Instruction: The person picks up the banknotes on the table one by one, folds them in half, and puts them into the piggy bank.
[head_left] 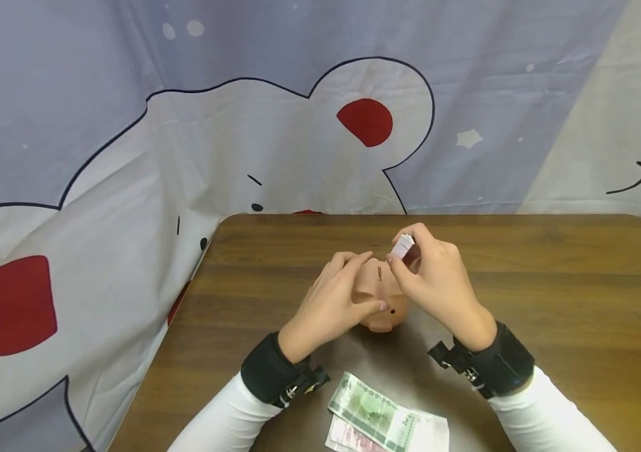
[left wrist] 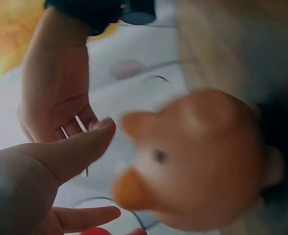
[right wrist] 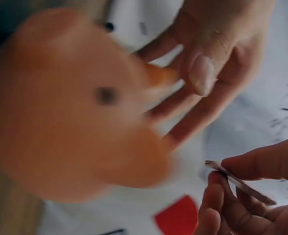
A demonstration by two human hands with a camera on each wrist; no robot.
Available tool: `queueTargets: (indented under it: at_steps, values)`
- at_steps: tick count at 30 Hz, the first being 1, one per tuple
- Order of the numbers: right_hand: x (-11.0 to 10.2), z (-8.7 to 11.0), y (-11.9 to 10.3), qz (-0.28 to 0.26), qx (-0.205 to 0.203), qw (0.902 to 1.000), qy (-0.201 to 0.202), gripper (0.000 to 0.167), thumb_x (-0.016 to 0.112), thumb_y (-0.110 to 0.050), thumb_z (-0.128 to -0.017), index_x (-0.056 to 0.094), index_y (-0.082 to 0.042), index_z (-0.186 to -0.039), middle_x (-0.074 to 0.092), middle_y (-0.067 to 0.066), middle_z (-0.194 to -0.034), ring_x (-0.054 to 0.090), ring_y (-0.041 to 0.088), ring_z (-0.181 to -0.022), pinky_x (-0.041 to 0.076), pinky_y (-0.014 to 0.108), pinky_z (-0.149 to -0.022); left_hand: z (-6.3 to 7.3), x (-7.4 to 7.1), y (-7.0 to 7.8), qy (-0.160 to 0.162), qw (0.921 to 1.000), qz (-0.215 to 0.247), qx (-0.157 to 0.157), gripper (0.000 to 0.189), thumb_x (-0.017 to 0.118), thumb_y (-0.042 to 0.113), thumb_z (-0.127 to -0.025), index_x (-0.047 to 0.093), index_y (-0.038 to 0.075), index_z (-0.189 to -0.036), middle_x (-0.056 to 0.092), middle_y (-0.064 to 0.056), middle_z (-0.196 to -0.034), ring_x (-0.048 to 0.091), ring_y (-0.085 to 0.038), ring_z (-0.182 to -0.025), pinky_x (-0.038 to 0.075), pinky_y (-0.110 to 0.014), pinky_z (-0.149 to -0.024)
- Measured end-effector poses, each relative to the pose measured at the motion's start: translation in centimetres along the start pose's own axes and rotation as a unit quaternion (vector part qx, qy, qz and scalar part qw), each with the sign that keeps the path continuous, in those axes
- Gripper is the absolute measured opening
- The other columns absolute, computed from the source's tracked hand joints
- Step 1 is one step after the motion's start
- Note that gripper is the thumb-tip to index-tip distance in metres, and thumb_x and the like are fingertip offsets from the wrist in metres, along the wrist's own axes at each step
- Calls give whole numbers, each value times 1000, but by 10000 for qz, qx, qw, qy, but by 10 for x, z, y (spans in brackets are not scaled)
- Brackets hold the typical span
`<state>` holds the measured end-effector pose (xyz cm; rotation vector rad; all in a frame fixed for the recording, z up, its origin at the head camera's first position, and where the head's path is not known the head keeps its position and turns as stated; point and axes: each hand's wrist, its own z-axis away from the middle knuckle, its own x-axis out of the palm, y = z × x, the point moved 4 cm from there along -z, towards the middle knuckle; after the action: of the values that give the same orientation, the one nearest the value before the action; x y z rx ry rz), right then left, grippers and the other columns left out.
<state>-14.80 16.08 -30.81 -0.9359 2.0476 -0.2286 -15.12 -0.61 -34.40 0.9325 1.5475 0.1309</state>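
Note:
An orange-pink piggy bank (head_left: 373, 290) stands on the table, its slot (head_left: 379, 274) facing up. My left hand (head_left: 328, 304) is at the bank's left side with fingers extended. In the left wrist view its thumb lies close to an ear of the piggy bank (left wrist: 202, 161). My right hand (head_left: 439, 276) pinches a small folded banknote (head_left: 402, 246) between thumb and fingers, above and right of the slot. Seen from the right wrist, the folded banknote (right wrist: 241, 185) is a thin, flat strip with layered edges.
Nearer the table's front, a green banknote (head_left: 373, 411) lies over a pinkish note (head_left: 348, 436) and a whitish piece of paper (head_left: 433, 433). The brown wooden table (head_left: 569, 301) extends on both sides. Behind it hangs a printed cloth (head_left: 230, 144).

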Motion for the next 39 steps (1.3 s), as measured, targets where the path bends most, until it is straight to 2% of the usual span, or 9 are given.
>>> queueTargets:
  at_steps: [3,7,11,16,19,24,27,31,39]
  values:
    - [18,3,15,36,266,9991,-320,25,66,-5,-84,55,-7,-106,63,2,-69,58,11,-58,46,26,-50,-3,14,-10,-208,9995,-185,-169,84,80,43,-80,41,11,-148,48,-10,-136,50,-26,-121,48,-41,-97]
    - [34,9,24,84,292,9978,-587,24,62,-5,-86,52,-5,-108,60,3,-65,54,10,-54,44,24,-46,-4,25,-14,-426,9987,-147,-229,81,77,42,-83,41,12,-148,50,-11,-136,51,-26,-120,49,-42,-95]
    - [42,12,23,460,-14,9982,-380,23,60,-5,-87,49,-4,-106,53,3,-62,47,13,-48,40,27,-42,-4,26,-13,-497,9981,-236,-261,79,74,45,-84,40,14,-149,50,-10,-136,54,-26,-116,51,-43,-90]
    - [47,15,18,919,-289,9951,-204,20,60,-3,-86,52,-2,-105,53,6,-66,49,18,-52,42,32,-43,-4,26,-11,-597,9970,-375,-330,76,70,45,-88,38,15,-150,48,-11,-138,56,-29,-115,52,-46,-86]
    - [47,16,15,984,-106,9929,-661,18,63,-10,-91,57,-2,-106,60,7,-77,56,22,-62,48,35,-48,-4,26,-11,-659,9959,-485,-392,75,70,43,-88,37,17,-151,47,-10,-140,56,-29,-115,53,-47,-85]
    - [33,13,10,743,334,9859,-1464,32,67,-23,-92,61,-4,-117,64,5,-89,62,20,-73,51,35,-56,-2,26,-12,-680,9951,-531,-485,76,71,43,-87,36,20,-151,46,-9,-141,55,-30,-117,53,-50,-85]
    - [22,9,9,440,351,9890,-1368,29,67,-20,-92,65,-5,-117,64,3,-87,61,16,-72,49,32,-58,-2,26,-12,-638,9956,-483,-488,77,71,46,-87,37,19,-151,47,-8,-141,54,-29,-119,52,-50,-86]
    - [18,6,11,213,100,9942,-1048,15,64,-10,-92,72,-4,-104,66,3,-84,58,13,-68,47,29,-58,-2,26,-13,-581,9960,-491,-468,81,71,52,-85,38,19,-151,48,-8,-140,54,-28,-120,52,-50,-87]
    - [27,6,23,154,85,9930,-1169,8,69,-7,-88,75,-6,-94,65,0,-78,57,11,-66,47,27,-58,-2,28,-15,-574,9959,-522,-470,81,68,57,-85,37,23,-151,48,-6,-140,54,-27,-120,52,-50,-86]
